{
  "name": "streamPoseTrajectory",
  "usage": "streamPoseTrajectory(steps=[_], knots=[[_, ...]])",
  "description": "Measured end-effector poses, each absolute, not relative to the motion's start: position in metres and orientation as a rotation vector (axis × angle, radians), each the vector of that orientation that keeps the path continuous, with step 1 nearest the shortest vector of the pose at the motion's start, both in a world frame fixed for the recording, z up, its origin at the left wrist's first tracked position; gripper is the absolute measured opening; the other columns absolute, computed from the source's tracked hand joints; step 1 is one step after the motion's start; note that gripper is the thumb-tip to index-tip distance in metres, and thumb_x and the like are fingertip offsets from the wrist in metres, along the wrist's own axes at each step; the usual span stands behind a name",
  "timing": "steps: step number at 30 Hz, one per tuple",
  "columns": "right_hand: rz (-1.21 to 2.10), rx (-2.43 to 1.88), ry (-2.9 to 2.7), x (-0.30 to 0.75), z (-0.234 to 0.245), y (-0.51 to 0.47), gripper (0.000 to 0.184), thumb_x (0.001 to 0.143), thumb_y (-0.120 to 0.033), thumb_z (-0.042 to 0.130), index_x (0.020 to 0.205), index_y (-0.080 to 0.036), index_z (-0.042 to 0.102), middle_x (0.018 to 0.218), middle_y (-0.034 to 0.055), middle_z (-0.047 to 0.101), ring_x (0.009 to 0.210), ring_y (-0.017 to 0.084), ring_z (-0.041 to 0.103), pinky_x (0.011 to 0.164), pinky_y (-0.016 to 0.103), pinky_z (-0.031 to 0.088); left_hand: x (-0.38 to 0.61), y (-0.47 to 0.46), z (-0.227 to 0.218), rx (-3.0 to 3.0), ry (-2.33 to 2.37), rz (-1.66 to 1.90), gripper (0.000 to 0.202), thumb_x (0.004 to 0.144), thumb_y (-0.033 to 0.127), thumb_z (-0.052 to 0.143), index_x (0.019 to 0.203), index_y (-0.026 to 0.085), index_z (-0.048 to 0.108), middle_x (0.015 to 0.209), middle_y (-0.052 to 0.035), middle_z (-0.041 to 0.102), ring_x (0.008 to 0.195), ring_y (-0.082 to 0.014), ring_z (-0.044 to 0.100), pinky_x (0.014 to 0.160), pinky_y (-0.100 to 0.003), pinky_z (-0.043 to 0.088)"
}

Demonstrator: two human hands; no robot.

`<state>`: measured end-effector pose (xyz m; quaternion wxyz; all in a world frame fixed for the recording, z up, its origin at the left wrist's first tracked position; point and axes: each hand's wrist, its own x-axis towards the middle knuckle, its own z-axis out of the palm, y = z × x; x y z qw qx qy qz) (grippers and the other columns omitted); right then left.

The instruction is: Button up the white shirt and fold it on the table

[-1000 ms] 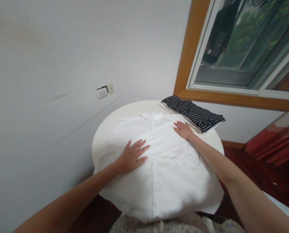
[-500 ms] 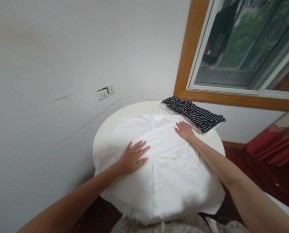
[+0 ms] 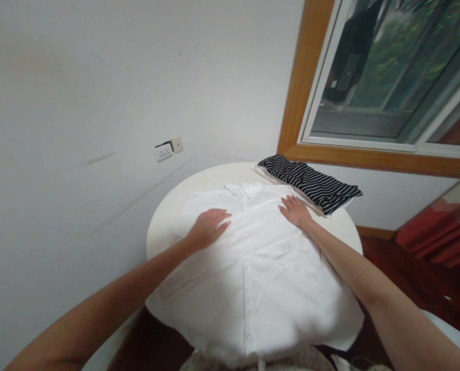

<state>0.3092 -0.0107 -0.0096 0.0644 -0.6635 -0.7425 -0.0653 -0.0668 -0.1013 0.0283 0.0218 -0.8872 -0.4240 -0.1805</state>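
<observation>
A white button-up shirt (image 3: 230,288) lies spread on a round white table (image 3: 160,226), its collar at the far side and its hem hanging over the near edge. My left hand (image 3: 210,226) is over the shirt's upper left part, fingers extended and pointing right; whether it presses on the cloth is hard to tell. Resting flat near the shirt's right shoulder is my right hand (image 3: 294,210), fingers spread. Some wrinkles run across the middle of the shirt. Neither hand grips the fabric.
Folded black-and-white striped cloth (image 3: 310,180) lies on something white at the table's far right edge. Behind stand a white wall with a socket (image 3: 163,151) and a wood-framed window (image 3: 291,113). A red curtain (image 3: 442,232) hangs at right.
My left hand has moved away from me, up the shirt toward the collar. The shirt's lower left side now spreads further left. My right hand has stayed nearly in place.
</observation>
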Motion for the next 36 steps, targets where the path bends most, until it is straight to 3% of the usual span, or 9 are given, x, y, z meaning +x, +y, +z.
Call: streamPoseTrajectory(steps=[4,8,11,18,23,29,36], knots=[[-0.201,-2.002,-2.236,0.309,-0.01,-0.011,0.065,0.1,-0.056,0.021,0.15,-0.019,0.041,0.157,0.0126,0.034,0.146,0.029,0.027,0.116,0.048,0.025,-0.083,-0.012,0.059,-2.48,-1.566,-0.539,0.045,0.098,0.03,0.029,0.112,0.018,0.07,0.118,-0.0084,0.069,0.113,-0.0229,0.059,0.103,-0.04,0.043],[-0.194,-1.993,-2.229,0.307,-0.008,-0.013,0.065,0.1,-0.055,0.022,0.149,-0.018,0.042,0.156,0.0128,0.035,0.146,0.03,0.027,0.116,0.048,0.025,-0.106,0.063,0.063,-2.248,-1.88,-0.363,0.042,0.094,0.027,0.033,0.106,0.017,0.072,0.11,-0.0134,0.07,0.105,-0.0267,0.061,0.09,-0.039,0.048],[-0.191,-1.992,-2.223,0.305,-0.007,-0.015,0.064,0.1,-0.054,0.023,0.149,-0.018,0.043,0.156,0.0122,0.035,0.146,0.03,0.027,0.117,0.048,0.025,-0.114,0.095,0.051,-2.214,-1.978,-0.333,0.04,0.093,0.026,0.036,0.103,0.018,0.073,0.107,-0.0125,0.071,0.105,-0.0253,0.061,0.091,-0.035,0.047],[-0.215,-1.976,-2.211,0.304,-0.009,-0.015,0.064,0.1,-0.054,0.023,0.148,-0.018,0.044,0.156,0.0122,0.035,0.146,0.03,0.028,0.116,0.049,0.026,-0.113,0.119,0.031,-2.335,-1.904,-0.192,0.042,0.09,0.052,0.048,0.111,0.02,0.066,0.11,-0.0111,0.07,0.109,-0.0268,0.059,0.092,-0.035,0.046],[-0.228,-1.975,-2.209,0.305,-0.01,-0.015,0.065,0.099,-0.055,0.022,0.149,-0.019,0.044,0.156,0.0116,0.034,0.146,0.03,0.027,0.117,0.049,0.025,-0.122,0.123,0.032,-2.405,-1.868,-0.019,0.057,0.091,0.062,0.038,0.116,0.017,0.061,0.113,-0.0159,0.069,0.108,-0.0291,0.061,0.089,-0.037,0.046],[-0.207,-1.985,-2.21,0.304,-0.007,-0.017,0.065,0.1,-0.054,0.021,0.149,-0.019,0.043,0.157,0.0117,0.034,0.146,0.029,0.027,0.117,0.048,0.025,-0.132,0.139,0.041,-2.55,-1.789,0.078,0.053,0.088,0.057,0.042,0.115,0.017,0.063,0.127,-0.0147,0.062,0.112,-0.0262,0.059,0.094,-0.033,0.043],[-0.205,-1.972,-2.205,0.304,-0.009,-0.016,0.064,0.099,-0.054,0.023,0.148,-0.018,0.044,0.156,0.0123,0.035,0.146,0.031,0.027,0.116,0.049,0.025,-0.152,0.147,0.045,-2.619,-1.808,-0.011,0.044,0.085,0.057,0.043,0.104,0.02,0.059,0.104,-0.0076,0.069,0.091,-0.0213,0.062,0.078,-0.029,0.044]])
